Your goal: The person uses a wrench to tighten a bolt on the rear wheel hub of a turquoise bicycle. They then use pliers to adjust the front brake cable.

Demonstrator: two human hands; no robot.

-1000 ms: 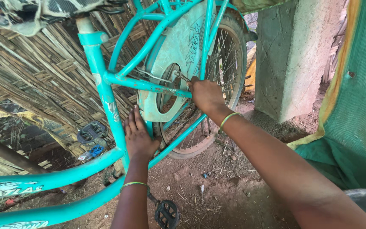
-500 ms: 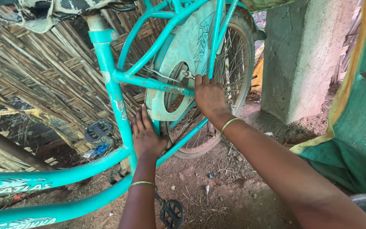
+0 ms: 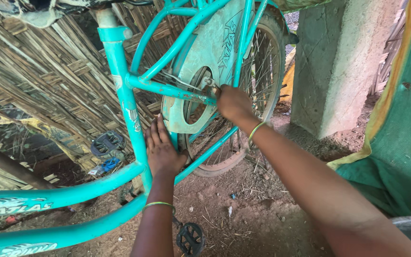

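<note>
A turquoise bicycle frame point(image 3: 120, 90) stands in front of me, its rear wheel point(image 3: 262, 85) to the right of the seat tube. My left hand point(image 3: 161, 150) lies flat, fingers together, against the lower frame beside the pale chain guard point(image 3: 205, 71). My right hand point(image 3: 231, 102) is closed around something small at the rear hub, by the frame stay; what it grips is hidden by the fingers. Both wrists wear thin green bangles.
A woven bamboo mat wall point(image 3: 44, 81) runs behind the bike. A concrete pillar point(image 3: 343, 62) stands at the right, with green cloth point(image 3: 400, 157) beside it. One black pedal point(image 3: 191, 238) hangs low near the dirt ground point(image 3: 243, 209); another pedal point(image 3: 108, 143) sits at the left.
The view has shifted slightly closer and lower on the bike. My left hand slid a little down the frame; my right hand stays at the hub.
</note>
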